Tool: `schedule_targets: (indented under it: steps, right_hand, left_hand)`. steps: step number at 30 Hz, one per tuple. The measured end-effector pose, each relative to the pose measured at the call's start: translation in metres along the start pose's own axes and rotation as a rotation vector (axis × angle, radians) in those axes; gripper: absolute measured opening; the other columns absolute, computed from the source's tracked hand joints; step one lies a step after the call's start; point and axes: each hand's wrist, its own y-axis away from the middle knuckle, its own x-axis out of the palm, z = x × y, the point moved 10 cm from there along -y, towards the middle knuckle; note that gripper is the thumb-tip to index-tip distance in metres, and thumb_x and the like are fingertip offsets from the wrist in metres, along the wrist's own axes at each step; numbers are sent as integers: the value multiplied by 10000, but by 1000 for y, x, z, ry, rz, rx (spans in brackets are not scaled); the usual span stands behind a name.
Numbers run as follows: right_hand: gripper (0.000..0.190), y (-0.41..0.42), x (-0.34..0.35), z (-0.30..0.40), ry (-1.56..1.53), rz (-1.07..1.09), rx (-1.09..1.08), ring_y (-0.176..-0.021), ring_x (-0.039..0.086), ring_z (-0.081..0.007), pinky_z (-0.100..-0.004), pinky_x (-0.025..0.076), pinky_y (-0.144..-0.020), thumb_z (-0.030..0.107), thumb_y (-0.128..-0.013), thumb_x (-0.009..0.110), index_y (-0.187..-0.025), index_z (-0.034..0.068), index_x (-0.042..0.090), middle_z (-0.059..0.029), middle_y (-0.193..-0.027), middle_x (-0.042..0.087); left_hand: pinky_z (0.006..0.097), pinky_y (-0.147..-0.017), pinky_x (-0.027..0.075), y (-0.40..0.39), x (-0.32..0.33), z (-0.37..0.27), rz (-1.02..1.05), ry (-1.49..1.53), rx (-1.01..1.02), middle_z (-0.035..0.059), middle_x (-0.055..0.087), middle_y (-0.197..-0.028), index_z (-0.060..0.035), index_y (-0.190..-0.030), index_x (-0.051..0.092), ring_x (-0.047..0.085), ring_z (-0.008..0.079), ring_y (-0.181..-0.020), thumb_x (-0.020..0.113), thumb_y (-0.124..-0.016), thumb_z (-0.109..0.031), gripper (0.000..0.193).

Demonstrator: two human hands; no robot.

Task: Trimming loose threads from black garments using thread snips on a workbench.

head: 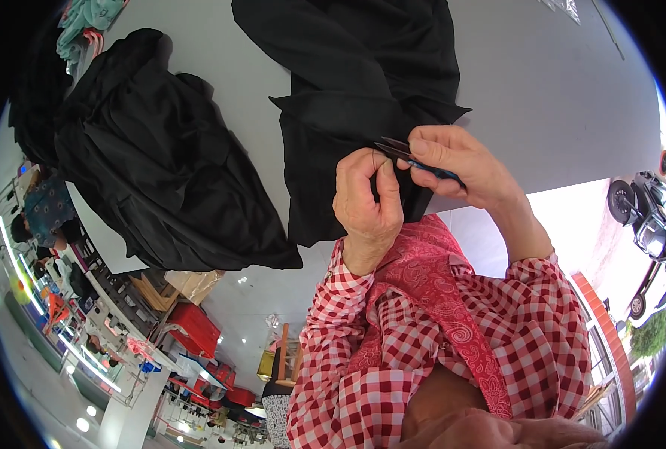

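Note:
My right hand (459, 163) holds small dark thread snips (422, 164) with blue handles, their blades pointing left and a little apart. Beside the blade tips, my left hand (369, 193) pinches a thin dark thread (374, 160) between thumb and fingers. Both hands are above the near part of a black cloth garment (338, 123), which lies partly folded on the grey table (546, 112). The garment's near edge is partly hidden by my hands. Whether my fingers also touch the cloth is unclear.
More black garments (153, 157) lie heaped on the left of the table. Teal fabric (88, 22) is at the far left corner, and a thin rod (608, 31) at the far right. Red bins (192, 331) stand below on the left; a person (46, 207) is beyond the heap.

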Motion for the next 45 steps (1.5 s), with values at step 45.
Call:
schedule_targets:
  steps: [45]
  right_hand:
    - [307,33,-6,-24,59,-173,-204,-453,349,-29,-175,255,-419,319,-963,440,-949,25,526,13,-593,478]
  left_hand:
    - [230,-658,458,6,11,40,78,458,-495,75,562,-892,16,-940,520,533,105,-719,485,-948,-155,174]
